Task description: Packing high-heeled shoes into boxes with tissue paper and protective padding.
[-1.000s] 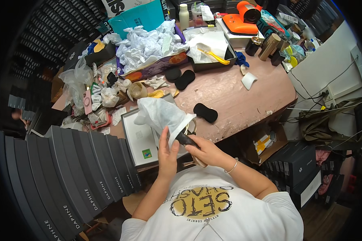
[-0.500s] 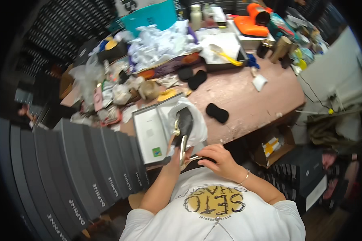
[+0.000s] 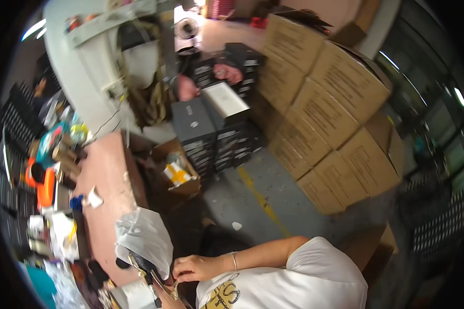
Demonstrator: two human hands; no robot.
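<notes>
My right hand (image 3: 191, 268), a thin bracelet on its wrist, sits at the lower edge and pinches a dark shoe with gold trim (image 3: 152, 275). A crumpled clear plastic bag (image 3: 142, 239) lies over the shoe's upper end. Both hang over the near edge of the pinkish table (image 3: 105, 175). My left hand is hidden below the shoe and bag, outside the picture. My white printed shirt fills the bottom.
Brown cartons (image 3: 325, 118) are stacked high at the right. Black boxes (image 3: 211, 134) stand in a pile in the middle. An open cardboard box (image 3: 178, 175) sits on the grey floor by the table. Clutter and an orange object (image 3: 44, 183) crowd the table's left end.
The view has swung away from the table toward the floor and cartons. The shoe and bag, in front of me before, now sit at the lower left; my left hand has dropped out of view.
</notes>
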